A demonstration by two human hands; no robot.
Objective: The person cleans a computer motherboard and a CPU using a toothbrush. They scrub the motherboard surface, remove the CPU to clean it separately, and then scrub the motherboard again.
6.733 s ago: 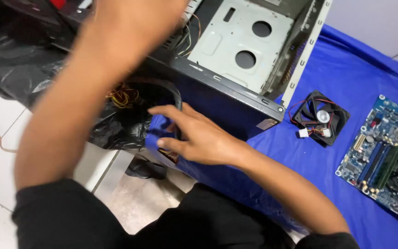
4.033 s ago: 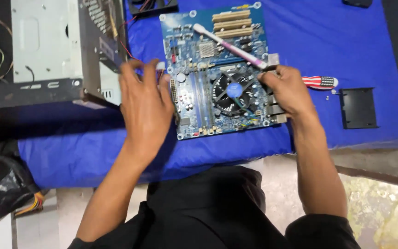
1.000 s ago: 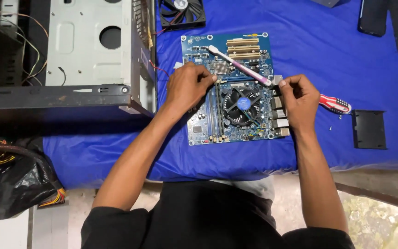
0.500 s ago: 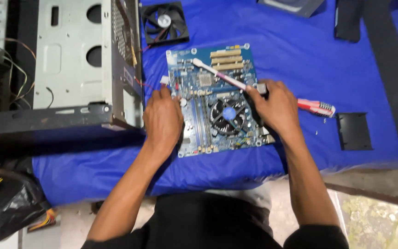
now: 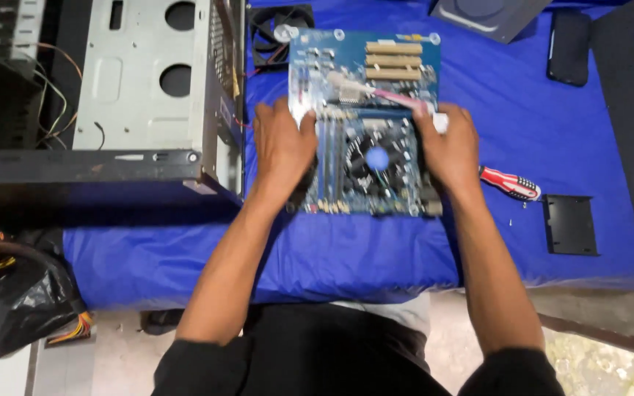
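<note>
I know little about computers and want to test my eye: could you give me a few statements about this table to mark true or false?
1. Both hands grip the blue motherboard, left hand on its left edge, right hand on its right edge. True.
2. The red-handled screwdriver lies inside the open computer case. False: it lies on the blue cloth, right of the board.
3. A black fan lies beyond the board's far left corner. True.
4. The computer case stands to the right of the board. False: it is on the left.
</note>
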